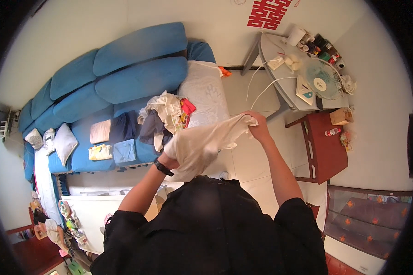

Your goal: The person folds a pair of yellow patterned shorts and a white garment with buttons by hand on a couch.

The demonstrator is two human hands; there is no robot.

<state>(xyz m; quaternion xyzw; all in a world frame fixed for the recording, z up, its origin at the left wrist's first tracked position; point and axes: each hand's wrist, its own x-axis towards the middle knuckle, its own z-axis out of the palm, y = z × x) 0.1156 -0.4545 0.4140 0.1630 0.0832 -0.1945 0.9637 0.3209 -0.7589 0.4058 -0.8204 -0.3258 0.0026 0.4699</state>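
Observation:
A thin off-white garment point(202, 143) is stretched in the air between my two hands, its exact kind unclear among the folds. My right hand point(258, 125) is closed on its upper right corner. At its left end, my left hand point(170, 162), below a black wristwatch, is closed on the cloth and partly covered by it. Just beyond lies a heap of crumpled clothes point(163, 112) in cream, dark grey and red on the blue sofa point(80, 145). Left of the heap are folded pieces: a beige one point(100, 131), a yellow-white one point(100, 152), a blue one point(125, 151) and a dark navy one point(124, 127).
A grey table point(273, 46) with an electric fan point(320, 84) stands at the far right, near a red-brown wooden bench point(328, 151). Behind my left forearm is a white table point(94, 229). Another person point(55, 233) is at the lower left. Cushions point(65, 143) rest on the sofa.

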